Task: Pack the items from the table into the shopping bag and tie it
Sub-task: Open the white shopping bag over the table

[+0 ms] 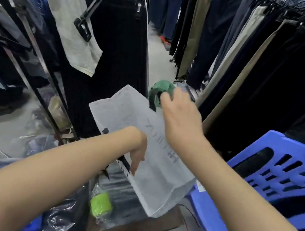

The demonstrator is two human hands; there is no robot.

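A white plastic shopping bag [153,155] with grey lettering hangs in mid-air at the centre of the head view. My left hand [138,153] pinches its near left edge, fingers pointing down. My right hand [179,116] is raised at the bag's far top corner, shut on a green and black folded garment [159,92] in clear wrap. Below the bag, a clear-wrapped dark item with a lime-green patch [101,204] lies on a brown table [149,227].
Racks of hanging dark and beige trousers [257,62] line both sides of a narrow aisle. A blue plastic chair [281,183] stands at the right. Bagged clothes [25,156] pile up at the lower left, beside a metal rack [37,88].
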